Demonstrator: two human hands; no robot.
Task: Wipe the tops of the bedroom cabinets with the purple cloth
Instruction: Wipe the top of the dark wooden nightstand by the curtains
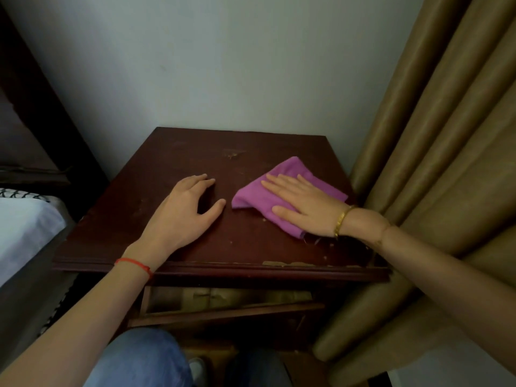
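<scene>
Pressing flat, the right hand point(304, 208) lies open, palm down, on the purple cloth point(282, 188) at the right side of the cabinet top point(173, 155). The cloth's long axis runs far-left to near-right. The left hand point(184, 210) rests open and empty, left of the cloth, apart from it. Unwiped surface lies leftward and far.

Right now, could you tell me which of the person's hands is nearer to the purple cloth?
The right hand: it lies flat on top of the purple cloth, pressing it to the cabinet top. The left hand rests on bare wood beside the cloth, not touching it.
</scene>
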